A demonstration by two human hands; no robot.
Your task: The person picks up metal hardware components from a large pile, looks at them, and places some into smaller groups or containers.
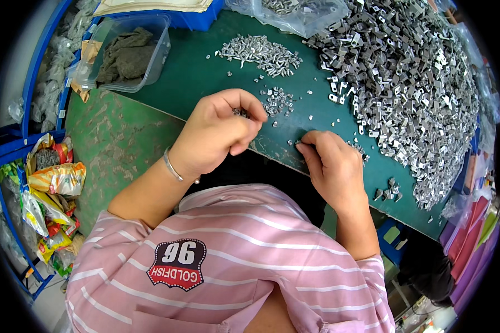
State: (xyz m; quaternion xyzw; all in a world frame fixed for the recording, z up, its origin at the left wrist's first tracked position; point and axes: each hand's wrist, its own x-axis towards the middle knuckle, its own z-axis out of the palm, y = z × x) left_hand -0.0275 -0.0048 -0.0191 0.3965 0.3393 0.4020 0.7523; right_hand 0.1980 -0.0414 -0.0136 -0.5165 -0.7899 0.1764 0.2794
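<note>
My left hand (216, 130) is curled shut over a handful of small silvery metal parts (240, 113) that peek out between thumb and fingers. My right hand (333, 164) rests on the near edge of the green table (205, 72), its fingertips pinching a tiny metal piece (298, 142). A heap of screws (261, 53) lies beyond my left hand. A small cluster of little nuts (279, 101) sits between the hands. A big pile of grey metal brackets (411, 83) fills the table's right side.
A clear plastic tub (129, 53) with grey cloth stands at the table's far left. A clear bag of parts (294, 14) lies at the back. Blue shelving (16, 183) with colourful packets is at the left. A few loose brackets (389, 191) lie near the right edge.
</note>
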